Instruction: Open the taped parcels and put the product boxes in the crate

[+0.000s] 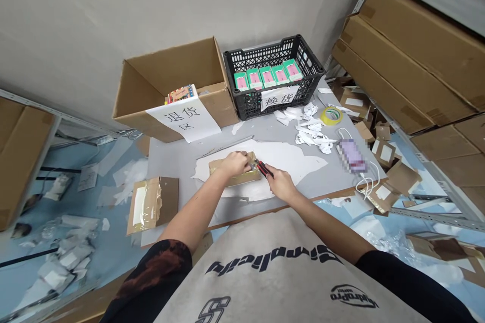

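Observation:
On the grey table (174, 159), a small parcel wrapped in brown tape (231, 174) lies on a torn white sheet (291, 156). My left hand (235, 163) grips the parcel's top from the left. My right hand (281, 183) is shut on a red-and-black utility knife (264, 167), whose tip meets the parcel's right end. The blade itself is hidden by the fingers and the knife body. The two hands are close together, with only the knife between them.
At the back stand an open cardboard box (172, 88) and a black plastic crate (273, 75) of pink-and-green boxes. Crumpled white paper (308, 133), a yellow tape roll (331, 116) and a blurred packet with white cable (352, 156) lie right. Cartons fill shelves (413, 55); cardboard scraps litter the floor.

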{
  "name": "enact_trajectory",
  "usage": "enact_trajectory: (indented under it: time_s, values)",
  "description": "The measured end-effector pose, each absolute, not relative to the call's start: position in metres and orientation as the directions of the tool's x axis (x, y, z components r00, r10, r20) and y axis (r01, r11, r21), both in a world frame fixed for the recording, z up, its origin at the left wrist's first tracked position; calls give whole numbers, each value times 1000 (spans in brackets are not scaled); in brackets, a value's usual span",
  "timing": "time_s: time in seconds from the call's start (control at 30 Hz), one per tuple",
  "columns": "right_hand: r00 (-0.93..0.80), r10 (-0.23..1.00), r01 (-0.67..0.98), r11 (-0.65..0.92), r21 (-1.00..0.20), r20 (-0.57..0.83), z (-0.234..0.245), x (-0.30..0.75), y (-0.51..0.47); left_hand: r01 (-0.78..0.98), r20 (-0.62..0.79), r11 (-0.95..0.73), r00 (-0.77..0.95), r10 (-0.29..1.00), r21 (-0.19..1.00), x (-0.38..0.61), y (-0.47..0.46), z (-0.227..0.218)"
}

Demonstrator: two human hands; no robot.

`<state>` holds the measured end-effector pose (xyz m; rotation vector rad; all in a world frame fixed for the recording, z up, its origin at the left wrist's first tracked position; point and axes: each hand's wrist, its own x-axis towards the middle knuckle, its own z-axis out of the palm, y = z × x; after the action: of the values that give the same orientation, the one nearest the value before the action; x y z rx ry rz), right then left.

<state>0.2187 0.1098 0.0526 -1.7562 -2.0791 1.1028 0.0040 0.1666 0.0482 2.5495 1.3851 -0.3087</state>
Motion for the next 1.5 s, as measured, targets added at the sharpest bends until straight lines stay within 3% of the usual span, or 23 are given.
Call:
enact_trajectory:
  time_s: [0.27, 0.57, 0.77, 0.9, 1.0, 1.07, 1.2, 1.4, 1.5]
  values:
    - [-299, 869, 640, -124, -758, -394, 53, 218, 123, 829, -273, -549, 555, 786, 105, 0, 170, 49]
    - [-287, 835, 478, -299, -826, -469, 49, 232, 116, 839, -195, -496, 537, 821, 223, -3, 165, 53]
    - [-230, 925, 472, -165, -866, -302, 43, 255, 117, 894, -237, -404, 443, 865, 195, -8, 164, 51]
    - [-174, 946, 479, -162, -863, -274, 28, 264, 123, 879, -225, -420, 466, 856, 224, -15, 160, 49]
    - [-236, 954, 481, -50, -875, -184, 8, 262, 127, 889, -214, -361, 425, 879, 283, -40, 154, 53]
    - [-208, 968, 537, -8, -844, -141, -6, 262, 129, 923, -247, -196, 285, 926, 332, -67, 144, 55]
    - [-66, 975, 623, -124, -773, -210, -24, 267, 129, 894, -323, 84, 70, 944, 440, -115, 110, 45]
    - [-199, 974, 526, 16, -850, -104, -17, 241, 138, 740, -151, 60, 56, 987, 670, -126, 84, 22]
    - [-21, 994, 656, -69, -751, -109, -23, 233, 150, 727, -140, 48, 66, 988, 684, -129, 84, 25]
